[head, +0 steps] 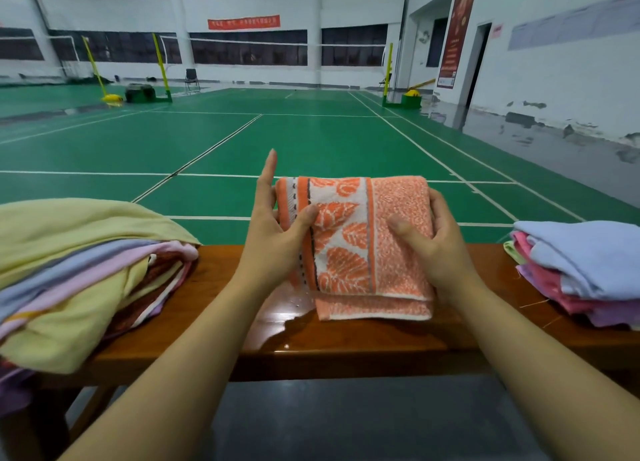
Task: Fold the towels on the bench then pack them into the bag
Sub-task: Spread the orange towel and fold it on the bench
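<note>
Orange leaf-patterned towel, folded, is held between both hands above the wooden bench. Left hand pinches its left edge, forefinger straight. Right hand grips its right edge. Towel stacks lie outboard of each hand.

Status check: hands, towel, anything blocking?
Left hand and right hand both pinching the folded orange towel above the bench. Towel piles either side, path clear. No bag in view.
</note>
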{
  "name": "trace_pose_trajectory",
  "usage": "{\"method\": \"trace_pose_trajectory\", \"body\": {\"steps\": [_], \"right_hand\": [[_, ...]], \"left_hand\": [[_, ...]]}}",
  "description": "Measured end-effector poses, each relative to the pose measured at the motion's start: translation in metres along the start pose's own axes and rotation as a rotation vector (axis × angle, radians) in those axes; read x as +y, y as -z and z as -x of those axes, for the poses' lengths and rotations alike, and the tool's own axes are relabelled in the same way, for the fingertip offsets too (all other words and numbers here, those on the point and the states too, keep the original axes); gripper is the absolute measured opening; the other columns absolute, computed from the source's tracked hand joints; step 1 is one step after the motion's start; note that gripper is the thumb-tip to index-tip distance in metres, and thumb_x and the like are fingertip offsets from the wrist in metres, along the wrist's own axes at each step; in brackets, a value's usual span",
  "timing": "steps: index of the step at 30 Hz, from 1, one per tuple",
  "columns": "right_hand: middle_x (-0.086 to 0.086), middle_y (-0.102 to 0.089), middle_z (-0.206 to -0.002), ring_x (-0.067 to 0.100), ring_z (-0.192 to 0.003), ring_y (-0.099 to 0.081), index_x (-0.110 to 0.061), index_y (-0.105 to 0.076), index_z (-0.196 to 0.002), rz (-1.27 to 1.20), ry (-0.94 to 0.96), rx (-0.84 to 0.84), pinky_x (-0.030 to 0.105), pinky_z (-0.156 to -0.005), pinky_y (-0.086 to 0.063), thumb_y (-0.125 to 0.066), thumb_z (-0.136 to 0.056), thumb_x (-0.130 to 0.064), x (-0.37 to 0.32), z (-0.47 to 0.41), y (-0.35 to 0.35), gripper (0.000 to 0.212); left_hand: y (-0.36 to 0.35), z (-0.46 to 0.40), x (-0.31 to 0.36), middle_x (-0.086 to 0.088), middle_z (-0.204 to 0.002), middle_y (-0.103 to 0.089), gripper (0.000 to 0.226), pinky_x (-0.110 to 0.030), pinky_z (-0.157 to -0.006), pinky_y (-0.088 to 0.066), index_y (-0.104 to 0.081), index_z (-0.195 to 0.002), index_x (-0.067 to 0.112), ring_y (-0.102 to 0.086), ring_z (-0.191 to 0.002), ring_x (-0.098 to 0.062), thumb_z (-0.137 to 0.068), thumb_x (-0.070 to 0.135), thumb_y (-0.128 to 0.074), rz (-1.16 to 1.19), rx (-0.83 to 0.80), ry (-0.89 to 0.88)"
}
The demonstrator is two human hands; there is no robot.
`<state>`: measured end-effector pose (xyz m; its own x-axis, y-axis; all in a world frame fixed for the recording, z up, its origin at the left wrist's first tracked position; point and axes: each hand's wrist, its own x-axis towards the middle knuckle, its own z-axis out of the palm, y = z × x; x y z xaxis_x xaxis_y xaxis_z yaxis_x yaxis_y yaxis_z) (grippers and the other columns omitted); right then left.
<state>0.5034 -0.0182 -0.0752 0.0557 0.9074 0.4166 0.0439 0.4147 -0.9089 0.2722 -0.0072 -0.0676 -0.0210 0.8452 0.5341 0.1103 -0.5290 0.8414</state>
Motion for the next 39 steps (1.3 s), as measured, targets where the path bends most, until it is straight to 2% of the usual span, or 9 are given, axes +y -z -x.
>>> {"method": "trace_pose_trajectory", "body": {"steps": [8, 12, 16, 18, 22, 28, 31, 35, 39], "right_hand": [[0.008, -0.071, -0.106, 0.021, -0.077, -0.075, -0.014, -0.048, -0.134, 0.085, -0.447, 0.019, 0.032, -0.059, -0.059, -0.073, -0.092, -0.029, 0.01, -0.007, -0.008, 0.051], [0.007, -0.056, -0.13, 0.029, -0.106, -0.067, -0.02, -0.03, -0.138, 0.729, -0.542, -0.115, 0.046, -0.092, -0.055, -0.076, -0.087, -0.047, 0.034, -0.001, -0.003, 0.074], [-0.001, -0.038, -0.148, 0.021, -0.137, -0.042, -0.026, -0.043, -0.135, 1.086, -0.201, -0.152, 0.042, -0.113, -0.035, -0.062, -0.094, -0.054, 0.031, 0.002, -0.003, 0.054], [-0.007, -0.042, -0.152, 0.014, -0.14, -0.038, -0.03, -0.055, -0.121, 1.005, -0.058, -0.269, 0.042, -0.118, -0.03, -0.051, -0.101, -0.048, 0.029, 0.002, -0.004, 0.027], [-0.007, -0.058, -0.137, 0.018, -0.127, -0.052, -0.03, -0.058, -0.127, 1.015, -0.113, -0.544, 0.042, -0.106, -0.042, -0.034, -0.106, -0.051, 0.033, 0.006, -0.008, 0.039], [0.006, -0.059, -0.108, 0.031, -0.108, -0.058, -0.03, -0.065, -0.116, 1.372, -0.153, -0.477, 0.04, -0.087, -0.045, -0.026, -0.102, -0.063, 0.018, 0.001, -0.01, 0.053], [0.001, -0.069, -0.101, 0.029, -0.096, -0.063, -0.028, -0.072, -0.099, 1.286, -0.218, -0.381, 0.038, -0.079, -0.05, -0.034, -0.1, -0.065, 0.015, 0.001, -0.009, 0.053], [0.001, -0.072, -0.104, 0.027, -0.096, -0.065, -0.025, -0.07, -0.096, 1.22, -0.311, -0.094, 0.04, -0.084, -0.054, -0.046, -0.097, -0.065, 0.024, -0.005, 0.002, 0.047], [0.005, -0.07, -0.119, 0.029, -0.108, -0.063, -0.019, -0.068, -0.113, 1.056, -0.438, -0.089, 0.039, -0.088, -0.051, -0.055, -0.095, -0.061, 0.034, -0.009, -0.001, 0.048]], "left_hand": [[0.002, -0.011, -0.034, -0.003, -0.152, -0.043, 0.073, -0.051, -0.104, -0.051, -0.019, -0.153, 0.05, -0.059, -0.127, -0.026, -0.098, 0.035, -0.065, -0.18, -0.021, 0.253], [0.003, -0.004, -0.06, -0.013, -0.15, -0.043, 0.075, -0.047, -0.109, -0.045, -0.025, -0.156, 0.028, -0.054, -0.128, -0.033, -0.095, 0.042, -0.066, -0.618, -0.216, 0.494], [-0.008, 0.003, -0.035, 0.005, -0.122, -0.05, 0.032, -0.036, -0.097, -0.046, -0.062, -0.118, 0.027, -0.05, -0.116, -0.016, -0.095, 0.05, -0.062, -0.905, -0.25, 0.213], [-0.014, 0.005, -0.02, 0.012, -0.104, -0.061, 0.018, -0.027, -0.079, -0.053, -0.065, -0.102, 0.029, -0.061, -0.094, -0.009, -0.094, 0.045, -0.066, -0.733, -0.501, 0.159], [-0.024, 0.013, -0.011, 0.01, -0.101, -0.06, 0.023, -0.02, -0.072, -0.042, -0.065, -0.114, 0.029, -0.056, -0.084, -0.006, -0.096, 0.043, -0.064, -0.718, -1.032, 0.201], [-0.018, 0.006, -0.025, 0.001, -0.135, -0.05, 0.035, -0.047, -0.105, -0.037, -0.055, -0.127, 0.033, -0.045, -0.128, -0.024, -0.102, 0.054, -0.042, -1.133, -0.806, 0.149], [-0.012, 0.005, -0.035, -0.003, -0.147, -0.041, 0.038, -0.05, -0.112, -0.037, -0.056, -0.128, 0.029, -0.045, -0.133, -0.028, -0.102, 0.054, -0.042, -1.024, -0.682, 0.26], [-0.01, -0.001, -0.042, -0.02, -0.142, -0.038, 0.073, -0.049, -0.1, -0.046, -0.046, -0.138, 0.011, -0.054, -0.122, -0.041, -0.096, 0.07, -0.038, -1.116, -0.256, 0.448], [-0.023, 0.003, -0.052, -0.021, -0.126, -0.059, 0.096, -0.044, -0.092, -0.051, -0.057, -0.129, 0.002, -0.061, -0.11, -0.037, -0.087, 0.084, -0.032, -1.175, -0.272, 0.559]]}}
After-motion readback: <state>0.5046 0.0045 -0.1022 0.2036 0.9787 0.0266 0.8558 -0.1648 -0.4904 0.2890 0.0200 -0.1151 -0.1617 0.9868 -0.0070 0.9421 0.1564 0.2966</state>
